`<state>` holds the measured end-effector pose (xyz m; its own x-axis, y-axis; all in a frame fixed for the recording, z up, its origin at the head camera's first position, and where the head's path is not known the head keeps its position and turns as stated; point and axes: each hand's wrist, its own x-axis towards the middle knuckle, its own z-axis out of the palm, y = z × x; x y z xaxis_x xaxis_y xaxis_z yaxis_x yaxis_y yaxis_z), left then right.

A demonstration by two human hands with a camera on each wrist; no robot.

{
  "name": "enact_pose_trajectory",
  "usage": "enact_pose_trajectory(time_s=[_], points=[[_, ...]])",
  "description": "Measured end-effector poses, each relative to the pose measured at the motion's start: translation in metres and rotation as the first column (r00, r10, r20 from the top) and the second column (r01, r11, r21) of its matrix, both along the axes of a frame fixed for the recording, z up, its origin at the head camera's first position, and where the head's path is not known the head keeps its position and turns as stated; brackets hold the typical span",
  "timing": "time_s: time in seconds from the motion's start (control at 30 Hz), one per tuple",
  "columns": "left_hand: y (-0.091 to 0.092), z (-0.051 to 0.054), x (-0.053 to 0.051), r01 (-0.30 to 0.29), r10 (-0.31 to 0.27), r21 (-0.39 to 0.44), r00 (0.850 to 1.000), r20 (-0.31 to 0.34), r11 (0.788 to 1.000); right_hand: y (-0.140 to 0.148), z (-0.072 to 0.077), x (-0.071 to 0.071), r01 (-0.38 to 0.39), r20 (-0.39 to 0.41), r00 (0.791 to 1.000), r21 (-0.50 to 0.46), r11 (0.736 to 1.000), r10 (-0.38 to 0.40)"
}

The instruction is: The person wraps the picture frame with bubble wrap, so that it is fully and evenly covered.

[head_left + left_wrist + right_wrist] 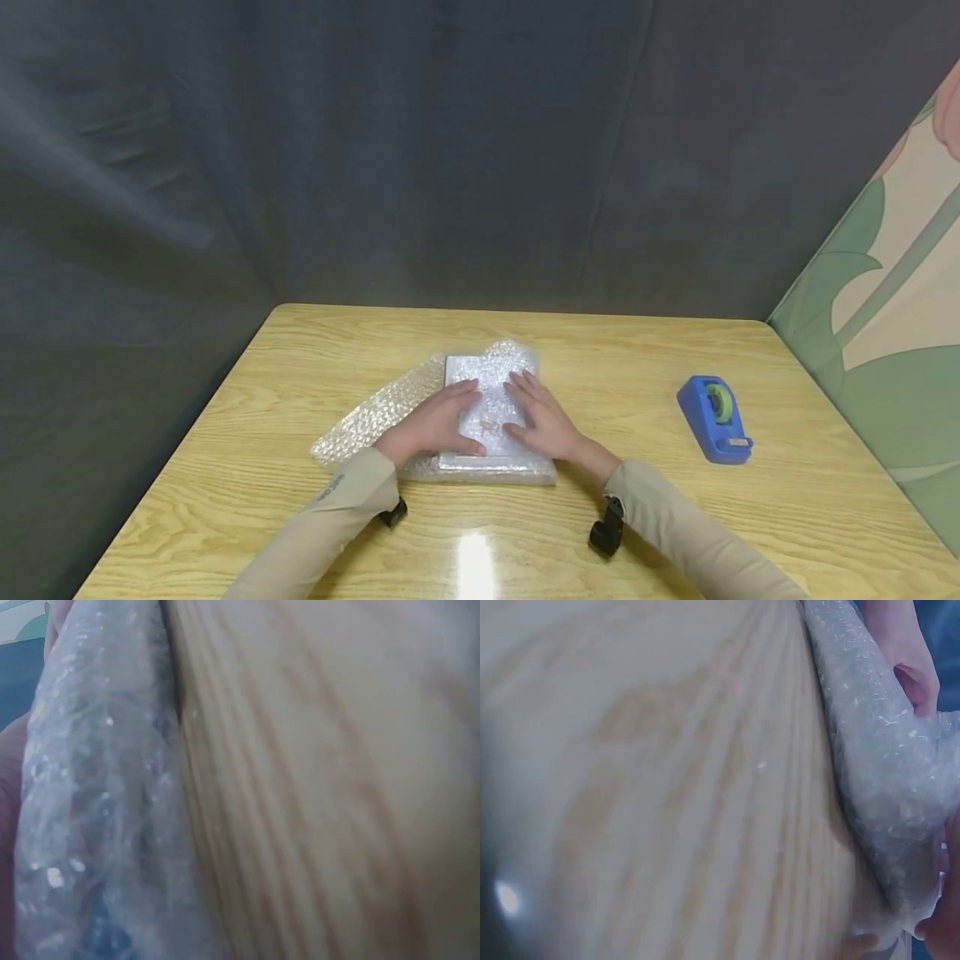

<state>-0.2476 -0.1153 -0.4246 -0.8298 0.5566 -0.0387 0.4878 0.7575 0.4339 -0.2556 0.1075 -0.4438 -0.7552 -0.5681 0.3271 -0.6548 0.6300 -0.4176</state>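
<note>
A flat rectangular item (463, 367) with a pale, silvery face lies mid-table, partly covered by bubble wrap (510, 358). Its exact kind is hidden by the wrap. A loose flap of the bubble wrap spreads out to the left. My left hand (435, 421) rests on the left part of the bundle, fingers extended and thumb apart. Across from it, my right hand (546, 421) lies over the right part with spread fingers touching the wrap. Both wrist views show the padded edge of the bubble wrap (105, 787) (892, 765) close up against the wood.
A blue tape dispenser (716, 421) with a greenish roll stands to the right on the wooden table (615, 375). Dark curtain (465, 167) hangs behind the table and along its left. Floral-patterned cloth (892, 333) borders the right side.
</note>
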Motion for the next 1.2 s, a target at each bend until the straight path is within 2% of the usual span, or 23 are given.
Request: enact_pose_trajectory(time_s=[0.33,0.53,0.63,0.77,0.87,0.97,1.07,1.2], points=[[0.002,-0.002,-0.002,-0.001,0.001,-0.016,1.000,-0.011,1.000,-0.003,-0.003,-0.002,-0.026,0.073,0.997,-0.079,0.997,0.032],[0.003,-0.001,-0.003,-0.002,0.001,-0.023,1.000,-0.022,1.000,-0.003,-0.004,-0.001,-0.009,0.099,0.995,-0.119,0.993,0.021],[0.003,0.003,0.000,-0.010,0.009,-0.028,1.000,-0.017,1.000,-0.003,-0.004,-0.002,-0.007,0.108,0.994,-0.124,0.992,0.021],[-0.005,0.012,0.005,-0.024,0.025,0.005,0.999,-0.042,1.000,-0.004,-0.006,-0.003,-0.013,0.116,0.993,-0.124,0.992,0.027],[-0.022,0.020,0.007,-0.071,0.075,0.066,0.995,-0.066,0.995,-0.005,-0.006,-0.004,-0.013,0.111,0.994,-0.118,0.993,0.026],[-0.049,0.024,0.009,-0.145,0.153,0.122,0.987,-0.056,0.982,-0.005,-0.006,-0.003,-0.011,0.112,0.993,-0.116,0.993,0.024],[-0.081,0.026,0.012,-0.208,0.214,0.150,0.976,-0.025,0.967,-0.005,-0.007,-0.002,-0.010,0.113,0.993,-0.121,0.993,0.024],[-0.120,0.023,0.019,-0.283,0.276,0.169,0.959,0.062,0.944,-0.004,-0.008,-0.003,-0.017,0.095,0.995,-0.133,0.991,0.030]])
